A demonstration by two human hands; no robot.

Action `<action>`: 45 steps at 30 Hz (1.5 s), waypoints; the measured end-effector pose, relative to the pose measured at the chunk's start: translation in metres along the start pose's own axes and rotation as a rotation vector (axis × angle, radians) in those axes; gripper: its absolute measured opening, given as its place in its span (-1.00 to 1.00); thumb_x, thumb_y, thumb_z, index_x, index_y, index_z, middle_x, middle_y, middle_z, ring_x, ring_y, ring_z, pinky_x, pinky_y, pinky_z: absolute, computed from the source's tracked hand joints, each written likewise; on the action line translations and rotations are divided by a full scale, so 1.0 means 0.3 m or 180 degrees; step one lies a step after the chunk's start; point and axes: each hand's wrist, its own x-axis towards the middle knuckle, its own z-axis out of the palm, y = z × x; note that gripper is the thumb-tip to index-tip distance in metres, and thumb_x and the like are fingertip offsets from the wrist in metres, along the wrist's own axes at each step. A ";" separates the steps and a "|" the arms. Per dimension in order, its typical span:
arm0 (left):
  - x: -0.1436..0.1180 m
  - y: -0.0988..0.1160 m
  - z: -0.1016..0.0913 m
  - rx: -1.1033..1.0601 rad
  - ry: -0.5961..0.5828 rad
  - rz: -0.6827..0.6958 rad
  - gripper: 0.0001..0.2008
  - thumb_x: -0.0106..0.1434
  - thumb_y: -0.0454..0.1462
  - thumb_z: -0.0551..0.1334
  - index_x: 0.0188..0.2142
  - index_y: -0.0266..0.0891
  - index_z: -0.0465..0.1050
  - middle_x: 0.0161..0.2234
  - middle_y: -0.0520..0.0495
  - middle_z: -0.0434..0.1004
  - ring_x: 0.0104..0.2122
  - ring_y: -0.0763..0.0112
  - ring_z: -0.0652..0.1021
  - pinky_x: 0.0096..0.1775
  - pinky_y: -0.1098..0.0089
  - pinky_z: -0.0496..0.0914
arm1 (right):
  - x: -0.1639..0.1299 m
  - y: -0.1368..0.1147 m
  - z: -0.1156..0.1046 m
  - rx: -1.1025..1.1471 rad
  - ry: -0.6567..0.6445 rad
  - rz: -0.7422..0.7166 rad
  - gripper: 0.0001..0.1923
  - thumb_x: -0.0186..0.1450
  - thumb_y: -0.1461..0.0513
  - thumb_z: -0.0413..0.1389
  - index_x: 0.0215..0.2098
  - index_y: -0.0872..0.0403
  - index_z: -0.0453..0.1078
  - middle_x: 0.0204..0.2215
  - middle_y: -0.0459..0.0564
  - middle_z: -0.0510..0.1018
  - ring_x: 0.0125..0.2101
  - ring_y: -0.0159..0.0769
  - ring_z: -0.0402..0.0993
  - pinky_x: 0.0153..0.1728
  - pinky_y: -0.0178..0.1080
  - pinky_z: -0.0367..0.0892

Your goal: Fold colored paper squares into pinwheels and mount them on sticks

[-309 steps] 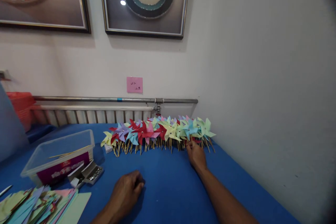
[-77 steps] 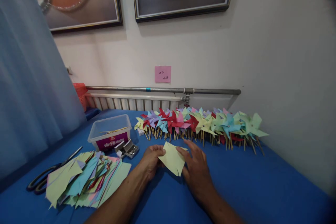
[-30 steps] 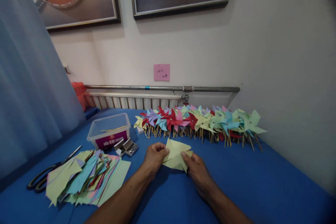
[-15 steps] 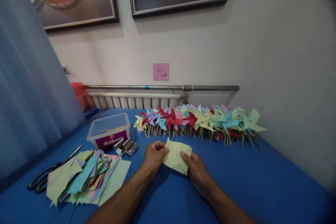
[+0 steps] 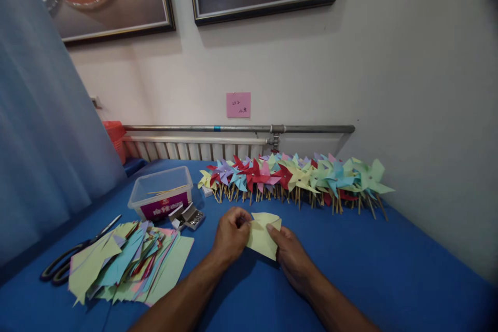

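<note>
Left hand (image 5: 232, 233) and right hand (image 5: 291, 254) pinch opposite sides of a pale yellow paper sheet (image 5: 261, 241) above the blue-covered counter (image 5: 342, 275). Half a second ago the sheet lay spread wider between them; now the left fingers have curled inward over its near-left side and it shows narrower, a sign, it seems, that the bending of the paper is under way but unfinished. What the left fingertips grip is partly hidden. Beyond, the crowd of finished pinwheels (image 5: 301, 178) stands as it did, and the pile of cut paper (image 5: 132, 264) beside the scissors (image 5: 87, 244) looks undisturbed.
</note>
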 end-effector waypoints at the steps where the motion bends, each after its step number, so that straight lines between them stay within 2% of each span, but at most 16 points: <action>1: -0.004 0.002 -0.001 0.0170 -0.0030 0.0249 -0.87 0.01 -0.45 0.22 -0.48 -0.22 0.49 -0.50 0.04 0.44 -0.48 0.46 0.39 -0.38 0.46 0.24 | -0.001 -0.002 0.000 -0.0003 -0.0001 -0.0006 -0.51 0.15 -0.08 0.32 -0.16 0.13 0.56 -0.38 0.08 0.70 -0.27 -0.01 0.64 -0.19 -0.06 0.48; 4: -0.013 0.003 -0.005 0.0621 -0.0147 0.0879 -0.74 -0.01 -0.54 0.12 -0.46 -0.20 0.48 -0.37 -0.02 0.52 -0.35 0.39 0.48 -0.24 0.41 0.31 | -0.007 -0.008 0.004 -0.0020 0.0015 -0.0010 -0.51 0.15 -0.09 0.32 -0.17 0.12 0.55 -0.38 0.07 0.70 -0.28 -0.03 0.64 -0.20 -0.08 0.47; 8: -0.022 -0.002 -0.007 0.1009 -0.0252 0.1261 -0.68 0.02 -0.57 0.08 -0.38 -0.19 0.46 -0.30 -0.06 0.53 -0.27 0.34 0.52 -0.17 0.37 0.35 | -0.007 -0.009 0.005 -0.0022 -0.0006 0.0024 -0.48 0.14 -0.12 0.31 -0.18 0.12 0.54 -0.36 0.08 0.69 -0.29 -0.04 0.63 -0.23 -0.10 0.46; 13: -0.032 0.008 -0.008 0.1278 -0.0263 0.1444 -0.70 0.08 -0.56 0.08 -0.37 -0.18 0.46 -0.28 -0.09 0.52 -0.25 0.35 0.53 -0.17 0.39 0.36 | 0.012 0.011 -0.012 -0.0090 -0.0081 -0.0011 -0.51 0.10 -0.07 0.36 -0.21 0.12 0.54 -0.35 0.07 0.69 -0.34 -0.09 0.61 -0.32 -0.17 0.43; 20: -0.038 0.001 -0.007 0.1702 -0.0266 0.1639 -0.73 0.14 -0.53 0.09 -0.35 -0.19 0.46 -0.25 -0.14 0.52 -0.22 0.29 0.53 -0.15 0.37 0.36 | 0.041 0.055 -0.038 -0.0238 0.0204 -0.0120 -0.51 0.00 0.01 0.43 -0.20 0.11 0.56 -0.42 0.02 0.69 -0.45 -0.15 0.59 -0.36 -0.18 0.42; 24: -0.042 0.009 -0.008 0.1556 -0.0374 0.1628 -0.72 0.13 -0.52 0.09 -0.31 -0.19 0.47 -0.22 -0.14 0.52 -0.21 0.30 0.53 -0.15 0.36 0.35 | 0.052 0.060 -0.056 -0.0501 0.0376 -0.0175 -0.52 0.03 -0.01 0.39 -0.21 0.12 0.57 -0.49 -0.01 0.67 -0.49 -0.17 0.56 -0.41 -0.20 0.40; 27: -0.042 0.032 -0.010 0.1234 -0.0444 0.1324 -0.77 0.11 -0.47 0.17 -0.27 -0.19 0.48 -0.24 -0.11 0.52 -0.25 0.30 0.52 -0.17 0.36 0.34 | 0.056 0.043 -0.070 -0.0897 0.0549 -0.0353 -0.54 0.05 -0.04 0.36 -0.23 0.11 0.57 -0.47 -0.02 0.67 -0.47 -0.18 0.53 -0.43 -0.22 0.38; 31: -0.024 0.047 -0.011 0.0579 -0.0406 0.0246 -0.87 0.15 -0.27 0.26 -0.29 -0.22 0.50 -0.39 -0.03 0.50 -0.39 0.36 0.47 -0.32 0.39 0.30 | 0.050 0.011 -0.079 -0.1269 0.0506 -0.0633 -0.62 0.09 -0.03 0.31 -0.27 0.07 0.58 -0.48 -0.07 0.64 -0.46 -0.22 0.48 -0.43 -0.25 0.34; 35: -0.002 0.022 -0.003 -0.0086 -0.0640 -0.0597 -0.83 0.06 -0.19 0.32 -0.44 -0.26 0.47 -0.58 0.06 0.39 -0.54 0.46 0.33 -0.45 0.43 0.17 | 0.031 -0.007 -0.065 -0.1455 0.0370 -0.0668 -0.66 0.14 0.00 0.28 -0.28 0.07 0.57 -0.49 -0.09 0.60 -0.47 -0.25 0.44 -0.43 -0.27 0.31; 40: 0.005 0.005 0.005 -0.0540 -0.0792 -0.0952 -0.77 -0.04 -0.16 0.36 -0.48 -0.29 0.46 -0.60 0.08 0.38 -0.58 0.53 0.28 -0.47 0.43 0.12 | 0.019 -0.012 -0.049 -0.1411 0.0101 -0.0543 -0.65 0.15 0.00 0.27 -0.26 0.09 0.56 -0.52 -0.12 0.56 -0.51 -0.31 0.39 -0.45 -0.29 0.28; 45: 0.003 0.018 0.002 -0.0803 -0.0738 -0.1138 -0.75 -0.12 -0.17 0.37 -0.49 -0.29 0.45 -0.60 0.07 0.40 -0.58 0.51 0.32 -0.46 0.43 0.15 | 0.025 0.000 -0.054 -0.1113 0.0091 -0.0460 -0.55 0.12 -0.04 0.31 -0.18 0.10 0.54 -0.40 -0.03 0.65 -0.40 -0.20 0.52 -0.33 -0.22 0.39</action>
